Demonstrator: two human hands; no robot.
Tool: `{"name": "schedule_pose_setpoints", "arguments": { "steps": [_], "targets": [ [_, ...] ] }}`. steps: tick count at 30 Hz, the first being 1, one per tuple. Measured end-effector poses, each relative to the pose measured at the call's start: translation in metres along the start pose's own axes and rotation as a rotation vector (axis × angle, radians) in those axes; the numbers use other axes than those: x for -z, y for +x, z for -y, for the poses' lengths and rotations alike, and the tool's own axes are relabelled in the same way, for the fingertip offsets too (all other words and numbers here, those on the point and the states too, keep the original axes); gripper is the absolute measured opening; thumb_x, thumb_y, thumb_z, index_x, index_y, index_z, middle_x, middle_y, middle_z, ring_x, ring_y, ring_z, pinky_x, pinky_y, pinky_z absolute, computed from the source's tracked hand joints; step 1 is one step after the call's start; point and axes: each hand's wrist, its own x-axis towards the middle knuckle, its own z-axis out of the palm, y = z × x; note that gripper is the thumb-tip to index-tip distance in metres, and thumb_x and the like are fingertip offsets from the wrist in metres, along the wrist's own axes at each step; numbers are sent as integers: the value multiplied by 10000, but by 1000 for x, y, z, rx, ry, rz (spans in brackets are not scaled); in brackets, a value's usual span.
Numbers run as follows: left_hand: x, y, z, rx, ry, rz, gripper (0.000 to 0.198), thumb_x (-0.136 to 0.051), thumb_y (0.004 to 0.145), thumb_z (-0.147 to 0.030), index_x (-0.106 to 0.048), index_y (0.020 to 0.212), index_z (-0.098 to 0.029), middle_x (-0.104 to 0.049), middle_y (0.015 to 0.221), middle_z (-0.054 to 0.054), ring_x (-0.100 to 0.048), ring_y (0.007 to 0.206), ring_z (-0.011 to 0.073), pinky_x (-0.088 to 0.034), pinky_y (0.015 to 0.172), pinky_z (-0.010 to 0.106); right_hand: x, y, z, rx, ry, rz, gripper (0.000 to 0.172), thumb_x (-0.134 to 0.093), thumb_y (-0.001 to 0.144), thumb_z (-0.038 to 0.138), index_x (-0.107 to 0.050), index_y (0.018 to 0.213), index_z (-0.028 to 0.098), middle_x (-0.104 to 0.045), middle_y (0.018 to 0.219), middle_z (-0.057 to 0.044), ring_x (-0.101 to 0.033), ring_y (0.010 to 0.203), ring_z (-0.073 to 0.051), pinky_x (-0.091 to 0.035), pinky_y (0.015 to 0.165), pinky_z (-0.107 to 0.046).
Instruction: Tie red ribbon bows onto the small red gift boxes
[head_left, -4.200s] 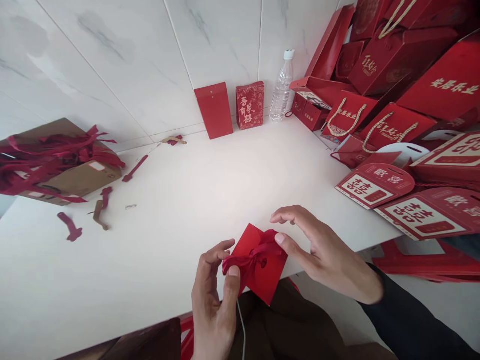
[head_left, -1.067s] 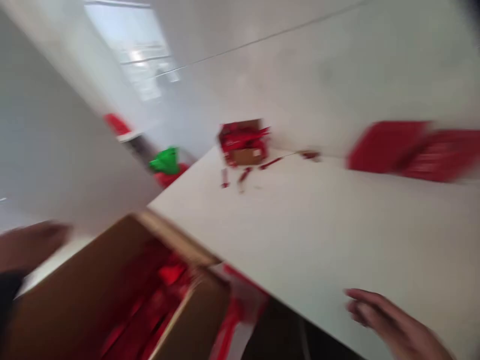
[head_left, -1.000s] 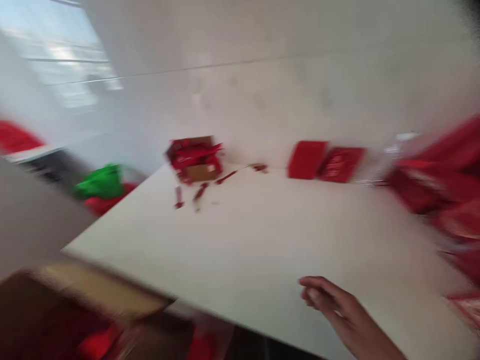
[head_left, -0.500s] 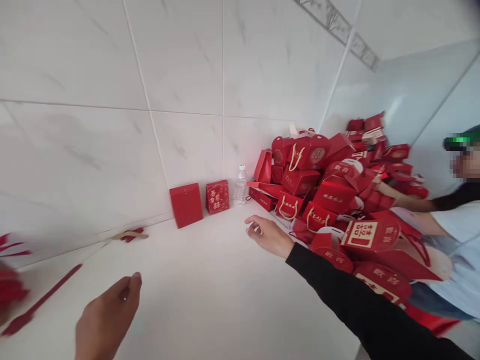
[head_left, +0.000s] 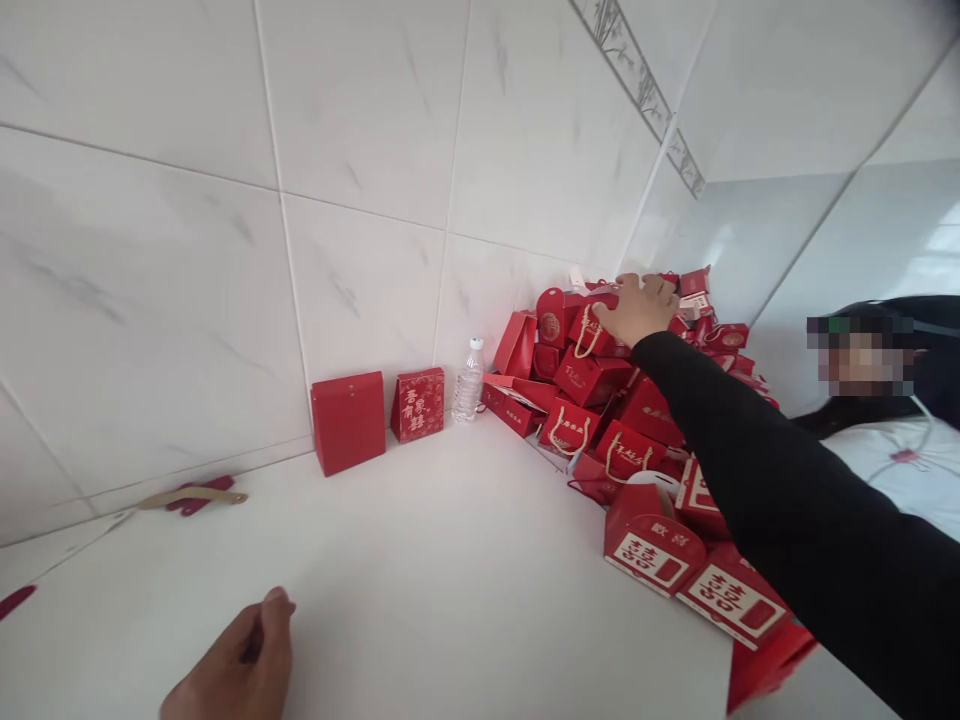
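My right hand point(head_left: 637, 306), on a black-sleeved arm, is stretched far out over the top of a heap of red gift boxes and bags point(head_left: 600, 400) in the corner. Its fingers are spread and rest on or just above the topmost boxes; nothing is held in it. My left hand point(head_left: 236, 665) hovers low over the white table point(head_left: 420, 570) near its front edge, fingers loosely curled with the thumb up, nothing visible in it.
Two red boxes point(head_left: 349, 420) point(head_left: 417, 403) lean against the tiled wall beside a clear water bottle point(head_left: 469, 380). A ribbon scrap point(head_left: 195, 495) lies by the wall at left. Another person point(head_left: 885, 400) sits at the right behind the heap.
The red envelope with the bow has left my hands. My view swung from a carton at my left back to the table. My right hand rose from the table up to the heap's top.
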Motion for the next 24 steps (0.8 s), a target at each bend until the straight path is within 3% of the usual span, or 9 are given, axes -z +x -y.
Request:
{"name": "schedule_pose_setpoints", "arguments": {
  "steps": [3,6,7,12,18,24],
  "targets": [
    [8,-11,-19,95,23,94,388,-447,725,-606,-639,657,-275,-712,691,8,-674,801,271,-485,697,330,-8,-13,8,148,-42,46,453,-545,974,255,-499,1372,45,-419,1450,-290,-342,1355,-436,-297,1063,-606],
    [10,-13,-21,94,29,112,397,-432,737,-619,-614,666,-274,-700,702,10,-658,815,262,-477,704,319,-33,-48,33,408,-50,207,385,-626,986,385,-581,1315,189,-556,1363,-115,-529,1234,-311,-441,1023,-518],
    [10,-13,-19,92,29,114,398,-430,744,-618,-619,678,-274,-700,710,11,-657,818,260,-477,708,317,-44,-61,42,461,-60,264,375,-651,979,408,-607,1279,187,-576,1343,-104,-563,1203,-300,-472,1004,-517],
    [8,-11,-16,93,3,95,389,-443,768,-586,-655,699,-267,-725,758,18,-658,798,250,-485,712,315,-83,-94,62,511,-106,424,304,-657,997,345,-632,1241,167,-636,1261,-96,-650,1081,-256,-557,923,-473],
    [5,-12,-14,7,-21,13,376,-493,785,-537,-611,580,-246,-728,724,24,-639,682,225,-462,589,292,-68,-77,46,432,-47,413,305,-660,996,333,-633,1243,157,-634,1268,-104,-643,1107,-266,-548,943,-486],
    [3,-16,-16,-65,-54,-39,398,-507,804,-503,-566,519,-232,-640,572,17,-568,562,186,-420,547,277,-40,-80,45,389,227,474,201,-642,1007,316,-677,1116,151,-693,1129,-75,-673,1026,-232,-551,923,-457]
  ]
}}
